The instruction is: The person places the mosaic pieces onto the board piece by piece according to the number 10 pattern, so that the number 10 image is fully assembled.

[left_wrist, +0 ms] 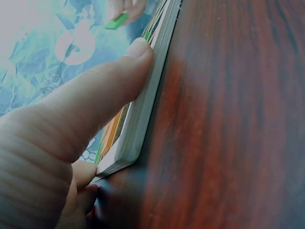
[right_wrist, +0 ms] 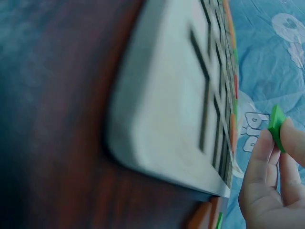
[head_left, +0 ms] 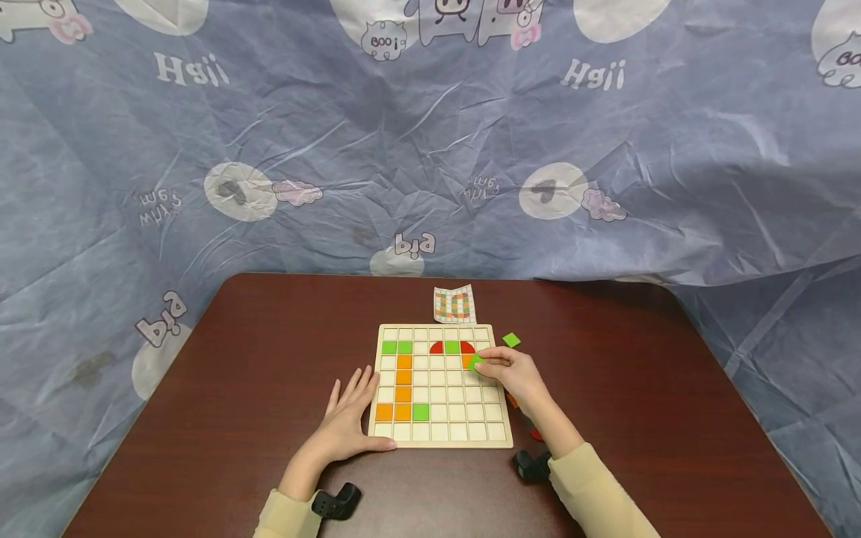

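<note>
A pale wooden grid board (head_left: 439, 433) lies on the table. My right hand (head_left: 516, 373) pinches a green square tile (head_left: 474, 362) between thumb and fingertips, above the board's right part, beside an orange tile (head_left: 466, 362). In the right wrist view that green tile (right_wrist: 276, 125) is held tilted. With fingers spread, my left hand (head_left: 344, 426) rests at the board's near left corner; its thumb touches the near edge in the left wrist view. Set in the grid are several orange tiles (head_left: 403, 377), several green tiles (head_left: 420, 412) and two rounded red tiles (head_left: 436, 348).
A patterned paper card (head_left: 454, 305) lies behind the board. Right of the board are a loose green tile (head_left: 511, 340), an orange piece (head_left: 513, 400) and a red piece (head_left: 535, 434), partly hidden by the right forearm. A blue printed cloth (head_left: 377, 149) hangs behind the table.
</note>
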The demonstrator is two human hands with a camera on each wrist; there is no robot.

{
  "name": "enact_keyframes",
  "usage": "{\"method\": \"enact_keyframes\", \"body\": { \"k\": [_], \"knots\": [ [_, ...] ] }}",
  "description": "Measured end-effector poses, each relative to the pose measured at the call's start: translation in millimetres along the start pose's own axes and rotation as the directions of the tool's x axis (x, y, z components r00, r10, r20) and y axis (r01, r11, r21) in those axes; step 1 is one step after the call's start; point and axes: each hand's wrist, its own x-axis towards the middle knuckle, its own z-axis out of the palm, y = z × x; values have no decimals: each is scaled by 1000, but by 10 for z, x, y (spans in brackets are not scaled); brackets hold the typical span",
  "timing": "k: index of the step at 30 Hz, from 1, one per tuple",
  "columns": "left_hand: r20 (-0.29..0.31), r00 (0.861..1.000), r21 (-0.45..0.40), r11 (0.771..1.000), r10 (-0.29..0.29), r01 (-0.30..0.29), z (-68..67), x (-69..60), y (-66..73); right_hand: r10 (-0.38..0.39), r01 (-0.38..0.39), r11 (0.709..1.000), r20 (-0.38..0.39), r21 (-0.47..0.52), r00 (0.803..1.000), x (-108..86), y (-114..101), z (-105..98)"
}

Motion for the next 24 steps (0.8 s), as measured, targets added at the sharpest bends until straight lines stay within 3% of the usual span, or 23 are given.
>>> {"method": "enact_keyframes", "body": {
  "k": [6,14,24],
  "knots": [
    [4,1000,0,1000,1,-1,5,9,-1,-63,62,986,-1,-153,998,1,50,64],
    [2,1000,4,1000,-2,2,7,12,-12,-172,154,906,-10,-394,985,9,32,116],
    [-22,1000,3,1000,12,-12,7,6,-2,-215,181,860,-16,-477,977,-6,-4,145]
  ]
}}
